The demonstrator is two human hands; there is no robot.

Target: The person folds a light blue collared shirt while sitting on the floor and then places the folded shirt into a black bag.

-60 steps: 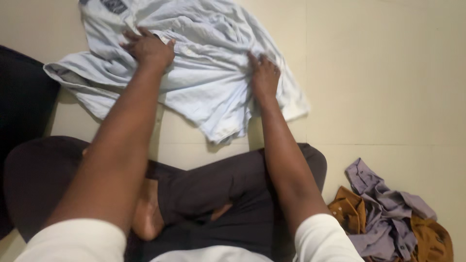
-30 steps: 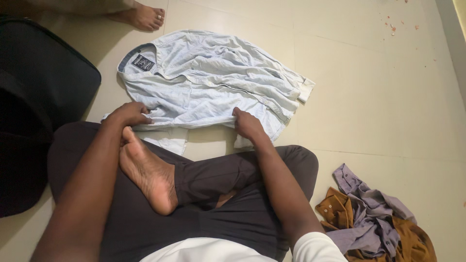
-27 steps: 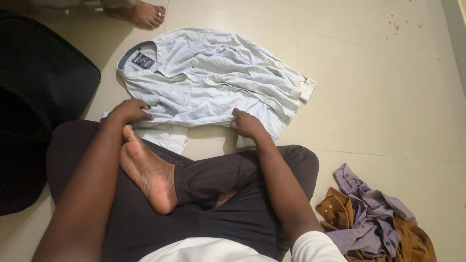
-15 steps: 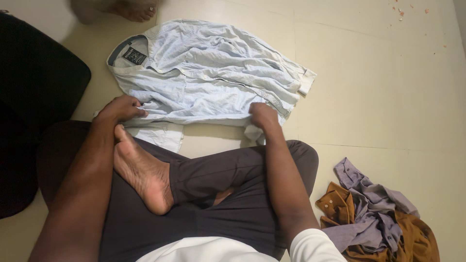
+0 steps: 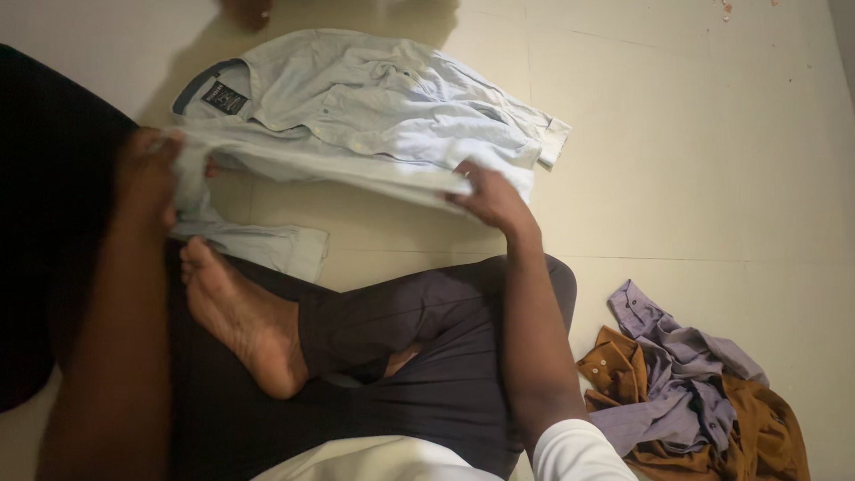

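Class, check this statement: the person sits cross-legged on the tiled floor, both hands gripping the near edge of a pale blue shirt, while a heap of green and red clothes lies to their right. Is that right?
Not quite. The head view shows the heap of clothes is purple and brown, not green and red. The rest holds: left hand and right hand both grip the pale blue shirt on the tiled floor.

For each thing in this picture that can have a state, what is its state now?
Light blue shirt: spread on the floor, near edge lifted.
Left hand: closed on the shirt's left edge.
Right hand: closed on the shirt's near edge.
Shirt sleeve: lying flat beside the foot.
Purple shirt: crumpled on the brown one.
Brown shirt: crumpled on the floor.
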